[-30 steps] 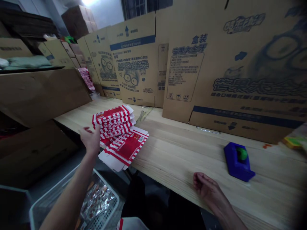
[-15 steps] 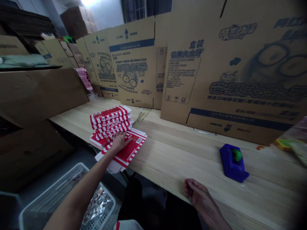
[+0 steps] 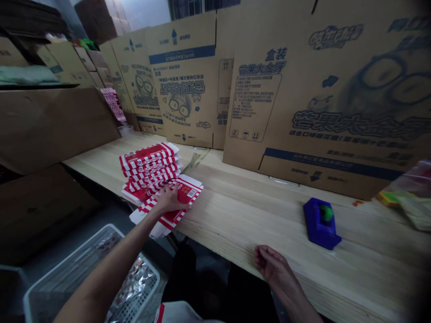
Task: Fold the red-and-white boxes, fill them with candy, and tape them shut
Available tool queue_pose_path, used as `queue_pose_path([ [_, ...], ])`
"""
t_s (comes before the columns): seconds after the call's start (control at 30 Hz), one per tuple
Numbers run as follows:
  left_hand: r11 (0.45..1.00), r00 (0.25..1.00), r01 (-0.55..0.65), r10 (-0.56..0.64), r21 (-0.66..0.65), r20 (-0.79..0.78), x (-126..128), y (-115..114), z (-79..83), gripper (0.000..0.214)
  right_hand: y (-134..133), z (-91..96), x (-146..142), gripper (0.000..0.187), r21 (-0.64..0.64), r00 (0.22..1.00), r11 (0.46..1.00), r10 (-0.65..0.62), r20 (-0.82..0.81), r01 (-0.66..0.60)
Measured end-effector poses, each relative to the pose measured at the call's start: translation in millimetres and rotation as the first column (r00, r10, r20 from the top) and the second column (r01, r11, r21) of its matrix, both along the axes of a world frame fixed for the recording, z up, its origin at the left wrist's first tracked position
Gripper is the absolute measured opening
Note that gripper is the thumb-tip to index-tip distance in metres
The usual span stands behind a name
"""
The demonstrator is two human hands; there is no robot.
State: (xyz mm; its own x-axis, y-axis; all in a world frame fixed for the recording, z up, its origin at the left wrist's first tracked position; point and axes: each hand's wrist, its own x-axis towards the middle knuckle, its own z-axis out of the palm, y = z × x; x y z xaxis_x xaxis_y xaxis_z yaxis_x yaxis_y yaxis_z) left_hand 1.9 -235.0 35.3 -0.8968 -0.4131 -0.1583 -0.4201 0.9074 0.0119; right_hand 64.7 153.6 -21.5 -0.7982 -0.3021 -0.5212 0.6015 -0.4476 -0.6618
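Observation:
My left hand (image 3: 169,200) lies across the top of a flattened red-and-white carton (image 3: 183,190), its fingers spread. Its thumb reaches the carton's right edge, and the fingertips lie near the opposite edge. More flattened cartons are layered under it. Just behind stands a neat pile of matching striped cartons (image 3: 150,163). At the table's front edge, my right hand (image 3: 272,267) is closed with fingers curled in, and nothing shows in it. A blue tape dispenser (image 3: 314,229) with a green core sits to the right of that hand.
Large printed cardboard sheets (image 3: 256,103) stand along the back of the wooden table (image 3: 232,206). Below left is a white plastic basket (image 3: 155,273) with clear-wrapped pieces. A yellow-green item (image 3: 392,198) and a plastic bag lie at the far right.
My left hand has shifted slightly and arched, its thumb stretching out to the carton's right edge. My right hand stays curled at the table edge. The view has turned a little.

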Motion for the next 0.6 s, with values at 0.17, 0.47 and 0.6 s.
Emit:
queue_pose_path([
  [0.17, 1.0, 0.999, 0.009, -0.01, 0.018, 0.037, 1.1, -0.7, -2.5, 0.131, -1.1, 0.5, 1.2, 0.024, -0.046, 1.0, 0.999, -0.011, 0.008, 0.012],
  [0.47, 0.998, 0.998, 0.008, -0.012, 0.059, 0.069, 1.7, -2.2, 19.1, 0.131, -0.1, 1.2, 1.2, 0.024, -0.015, 0.999, 1.0, 0.016, -0.036, -0.017],
  [0.6, 0.999, 0.992, -0.019, 0.014, 0.045, 0.122, 1.4, -4.1, 19.4, 0.131, 1.0, -1.6, 1.9, 0.022, -0.029, 0.999, 0.999, 0.024, -0.037, -0.025],
])
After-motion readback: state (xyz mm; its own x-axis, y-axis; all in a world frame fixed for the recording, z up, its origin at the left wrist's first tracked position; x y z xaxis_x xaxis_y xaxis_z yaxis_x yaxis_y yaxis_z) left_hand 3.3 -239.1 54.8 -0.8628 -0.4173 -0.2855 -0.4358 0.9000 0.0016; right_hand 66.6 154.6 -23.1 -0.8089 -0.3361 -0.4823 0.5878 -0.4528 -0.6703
